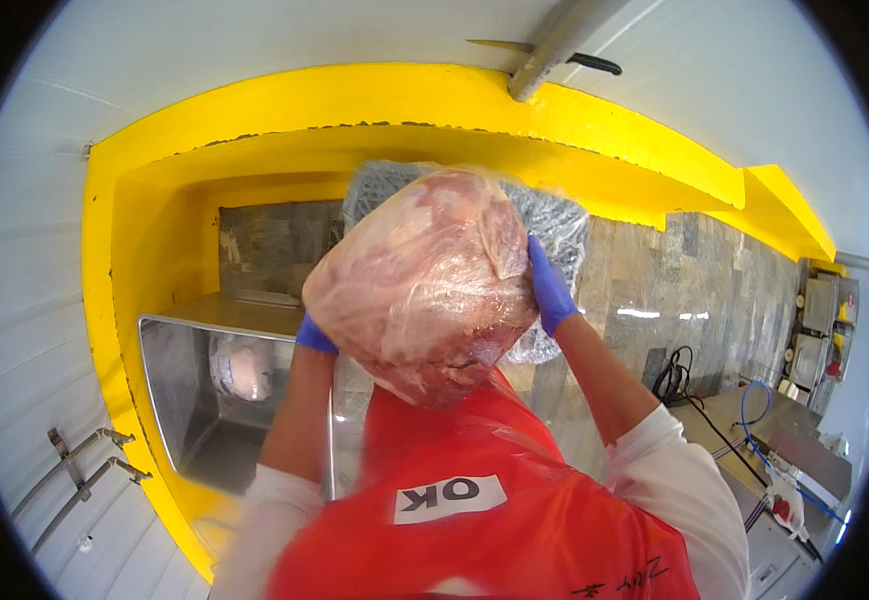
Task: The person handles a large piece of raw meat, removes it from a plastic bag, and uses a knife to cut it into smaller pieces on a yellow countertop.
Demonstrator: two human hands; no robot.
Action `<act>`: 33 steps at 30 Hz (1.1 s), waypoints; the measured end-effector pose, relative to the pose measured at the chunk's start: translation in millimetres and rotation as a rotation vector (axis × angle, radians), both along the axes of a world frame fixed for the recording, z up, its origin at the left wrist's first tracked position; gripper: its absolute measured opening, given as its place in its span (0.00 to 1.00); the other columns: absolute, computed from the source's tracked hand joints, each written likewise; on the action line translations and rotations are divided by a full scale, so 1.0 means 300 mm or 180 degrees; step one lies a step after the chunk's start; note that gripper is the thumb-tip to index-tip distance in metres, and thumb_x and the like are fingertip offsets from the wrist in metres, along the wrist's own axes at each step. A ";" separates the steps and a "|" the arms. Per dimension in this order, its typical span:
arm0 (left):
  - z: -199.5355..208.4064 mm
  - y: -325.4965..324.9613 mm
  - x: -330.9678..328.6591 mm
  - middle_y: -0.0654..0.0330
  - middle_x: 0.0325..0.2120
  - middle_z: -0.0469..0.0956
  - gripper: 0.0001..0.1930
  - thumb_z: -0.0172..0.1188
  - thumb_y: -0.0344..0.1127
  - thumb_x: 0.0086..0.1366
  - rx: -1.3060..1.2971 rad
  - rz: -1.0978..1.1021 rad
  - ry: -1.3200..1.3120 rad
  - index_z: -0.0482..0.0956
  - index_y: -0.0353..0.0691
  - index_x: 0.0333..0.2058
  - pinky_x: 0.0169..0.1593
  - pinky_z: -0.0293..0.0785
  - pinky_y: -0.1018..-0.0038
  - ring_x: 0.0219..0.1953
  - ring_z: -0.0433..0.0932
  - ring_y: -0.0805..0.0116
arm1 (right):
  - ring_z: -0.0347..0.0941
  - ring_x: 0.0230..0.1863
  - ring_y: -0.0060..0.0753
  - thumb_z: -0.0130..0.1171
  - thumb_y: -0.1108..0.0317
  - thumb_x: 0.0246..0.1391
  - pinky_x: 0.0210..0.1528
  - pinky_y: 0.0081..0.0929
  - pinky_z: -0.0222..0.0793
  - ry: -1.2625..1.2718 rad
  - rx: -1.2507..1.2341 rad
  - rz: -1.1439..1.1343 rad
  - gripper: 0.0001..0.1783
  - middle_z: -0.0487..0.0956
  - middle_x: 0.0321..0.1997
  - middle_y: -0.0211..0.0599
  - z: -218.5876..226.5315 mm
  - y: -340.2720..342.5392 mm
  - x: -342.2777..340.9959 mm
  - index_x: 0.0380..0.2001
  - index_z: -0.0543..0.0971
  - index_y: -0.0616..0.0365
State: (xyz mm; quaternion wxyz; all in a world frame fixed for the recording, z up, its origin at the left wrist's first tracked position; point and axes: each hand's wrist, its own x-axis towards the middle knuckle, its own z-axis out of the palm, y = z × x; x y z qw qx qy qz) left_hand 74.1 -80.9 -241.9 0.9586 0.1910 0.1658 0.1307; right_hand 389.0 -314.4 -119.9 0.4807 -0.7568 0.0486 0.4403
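Observation:
A large cut of raw meat point(424, 280), pinkish and wrapped in clear plastic film, is held up in front of my red apron. My left hand point(316, 336), in a blue glove, grips its lower left side, with most of the fingers hidden behind the meat. Against the right side presses my right hand point(550, 287), also blue-gloved, its fingers reaching round the back edge. Below and behind the meat is a container lined with clear plastic point(560, 225), largely covered by the meat.
To the left stands a steel sink point(186, 440) holding a smaller wrapped piece of meat point(241, 367). A yellow ledge point(354, 95) curves along the wall. Far ahead, a knife point(592, 63) rests by a grey pipe point(559, 45). Cables point(679, 380) and steel equipment point(794, 450) lie to the right.

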 end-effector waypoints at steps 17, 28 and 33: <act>0.504 -0.174 0.263 0.50 0.62 0.74 0.29 0.67 0.39 0.67 0.6001 0.0319 0.2642 0.74 0.41 0.65 0.65 0.71 0.62 0.62 0.73 0.49 | 0.74 0.61 0.59 0.71 0.54 0.58 0.64 0.47 0.71 -0.3103 -0.0093 0.1221 0.33 0.77 0.60 0.60 0.043 -0.306 -0.116 0.61 0.76 0.62; 0.540 -0.181 0.349 0.54 0.43 0.80 0.14 0.68 0.39 0.61 0.6755 -0.0105 0.2772 0.81 0.44 0.45 0.50 0.76 0.54 0.47 0.76 0.47 | 0.70 0.63 0.64 0.73 0.62 0.49 0.65 0.52 0.70 -0.3795 0.0781 0.2421 0.27 0.77 0.59 0.50 0.138 -0.161 -0.043 0.54 0.83 0.52; 0.538 -0.164 0.379 0.53 0.29 0.82 0.11 0.69 0.40 0.58 0.5723 -0.0348 0.3227 0.82 0.43 0.37 0.44 0.79 0.56 0.36 0.81 0.49 | 0.70 0.62 0.63 0.73 0.62 0.49 0.64 0.51 0.71 -0.3804 0.0675 0.2328 0.25 0.77 0.58 0.50 0.128 -0.154 -0.057 0.53 0.83 0.52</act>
